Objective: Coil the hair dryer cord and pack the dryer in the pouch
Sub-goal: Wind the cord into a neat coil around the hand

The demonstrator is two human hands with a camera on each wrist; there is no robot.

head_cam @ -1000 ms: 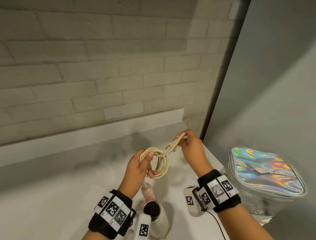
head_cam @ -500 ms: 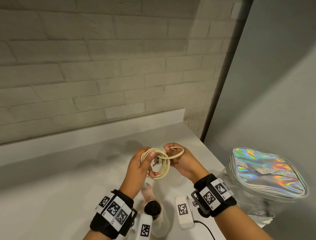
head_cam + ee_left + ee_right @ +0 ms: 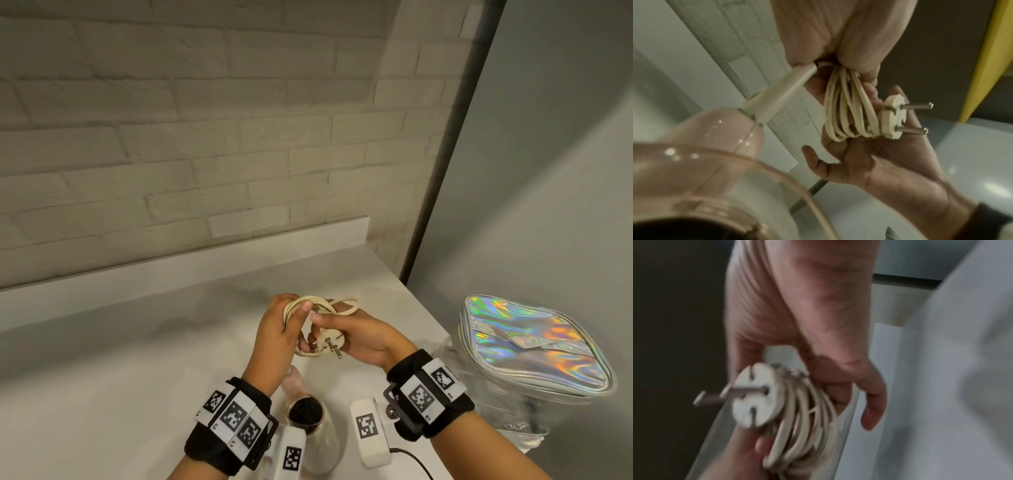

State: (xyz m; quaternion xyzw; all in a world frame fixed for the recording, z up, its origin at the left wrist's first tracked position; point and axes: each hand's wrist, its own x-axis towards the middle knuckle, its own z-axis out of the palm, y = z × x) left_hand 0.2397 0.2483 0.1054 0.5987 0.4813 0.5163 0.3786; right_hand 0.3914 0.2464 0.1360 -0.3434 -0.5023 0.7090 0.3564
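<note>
The pink hair dryer point(image 3: 305, 413) hangs nearest, under the left hand point(image 3: 275, 329), whose fingers curl round the coiled cord point(image 3: 320, 306). The right hand point(image 3: 363, 337) pinches its plug point(image 3: 327, 341). The holographic pouch point(image 3: 527, 342) stands right on the counter point(image 3: 102, 377).

A white desk point(image 3: 120, 359) stands against a far wall of pale bricks point(image 3: 205, 137). On the right, a dark vertical strip point(image 3: 455, 137) borders a grey wall point(image 3: 548, 171).

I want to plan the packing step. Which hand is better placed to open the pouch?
Right. The pouch stands at the person's right, nearer the right hand, which holds only the plug. The left hand grips the coil.
</note>
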